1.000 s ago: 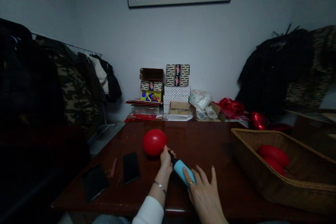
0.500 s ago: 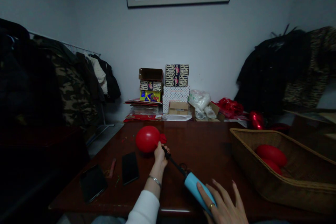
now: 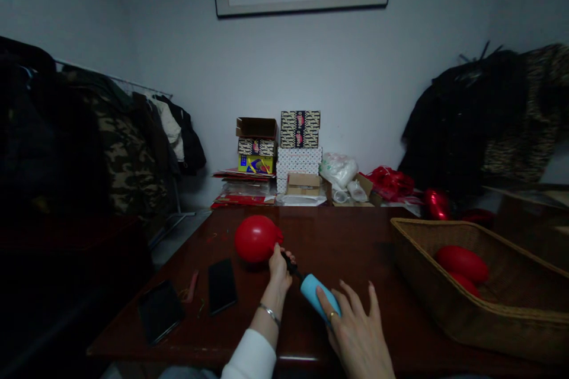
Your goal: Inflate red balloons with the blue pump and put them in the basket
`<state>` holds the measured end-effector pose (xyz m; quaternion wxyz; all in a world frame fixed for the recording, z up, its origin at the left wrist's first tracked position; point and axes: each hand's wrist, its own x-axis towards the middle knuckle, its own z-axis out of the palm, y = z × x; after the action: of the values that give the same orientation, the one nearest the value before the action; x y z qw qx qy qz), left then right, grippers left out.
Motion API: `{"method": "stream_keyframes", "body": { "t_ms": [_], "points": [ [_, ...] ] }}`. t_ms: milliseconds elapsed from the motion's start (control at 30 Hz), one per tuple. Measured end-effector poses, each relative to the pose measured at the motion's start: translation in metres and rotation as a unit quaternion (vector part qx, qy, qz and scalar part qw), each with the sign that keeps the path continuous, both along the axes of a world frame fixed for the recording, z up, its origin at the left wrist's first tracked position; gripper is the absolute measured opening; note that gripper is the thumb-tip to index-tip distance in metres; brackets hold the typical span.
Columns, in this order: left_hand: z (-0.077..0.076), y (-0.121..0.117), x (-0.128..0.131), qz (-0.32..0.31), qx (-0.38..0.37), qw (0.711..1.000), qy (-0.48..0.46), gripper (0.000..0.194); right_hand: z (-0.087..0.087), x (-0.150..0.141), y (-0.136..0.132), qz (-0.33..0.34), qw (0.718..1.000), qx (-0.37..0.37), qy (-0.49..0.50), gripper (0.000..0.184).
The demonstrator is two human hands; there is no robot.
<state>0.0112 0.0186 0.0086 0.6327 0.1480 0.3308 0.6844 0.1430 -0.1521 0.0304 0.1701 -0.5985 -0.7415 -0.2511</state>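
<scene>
A round red balloon (image 3: 255, 239) sits at the nozzle end of a light blue hand pump (image 3: 316, 298) with a black rod. My left hand (image 3: 281, 269) is closed around the pump's black nozzle end, its fingers against the balloon's neck; exactly how the neck is pinched is hidden. Nearer to me, my right hand (image 3: 355, 325) holds the blue barrel between thumb and palm, the other fingers stretched out over the table. Little of the black rod shows between the barrel and my left hand.
On the brown table (image 3: 249, 331) at left lie a black phone (image 3: 222, 286), a dark tablet-like slab (image 3: 160, 310) and a small red stick (image 3: 193, 285). A wicker basket (image 3: 444, 302) at right holds red balloons (image 3: 462, 263). Stacked boxes (image 3: 300, 160) stand behind the table.
My right hand has pushed the blue barrel forward and left toward my left hand, so less black rod shows. The balloon and my left hand have shifted slightly right.
</scene>
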Motion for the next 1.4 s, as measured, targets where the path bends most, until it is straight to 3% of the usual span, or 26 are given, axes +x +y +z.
{"method": "stream_keyframes", "body": {
  "t_ms": [233,833,1067,1267,1400],
  "points": [
    [-0.005,-0.007,0.003,-0.012,-0.016,1.000,0.005,0.027,0.000,-0.025,0.020,-0.017,1.000,-0.021,0.014,0.047],
    [-0.005,0.002,-0.007,-0.008,-0.030,0.999,0.011,0.026,-0.014,-0.020,0.021,0.006,1.000,0.003,0.024,0.051],
    [-0.006,0.006,-0.013,0.004,-0.024,1.000,0.018,0.026,-0.019,0.001,0.002,0.039,0.996,0.071,0.027,0.051],
    [-0.004,0.012,-0.022,0.010,-0.015,1.000,0.014,0.028,-0.018,0.037,-0.019,0.088,0.985,0.119,-0.084,0.056],
    [-0.001,0.016,-0.025,0.011,-0.019,1.000,0.012,0.029,-0.018,0.047,-0.025,0.091,0.983,0.122,-0.103,0.058]
  ]
}}
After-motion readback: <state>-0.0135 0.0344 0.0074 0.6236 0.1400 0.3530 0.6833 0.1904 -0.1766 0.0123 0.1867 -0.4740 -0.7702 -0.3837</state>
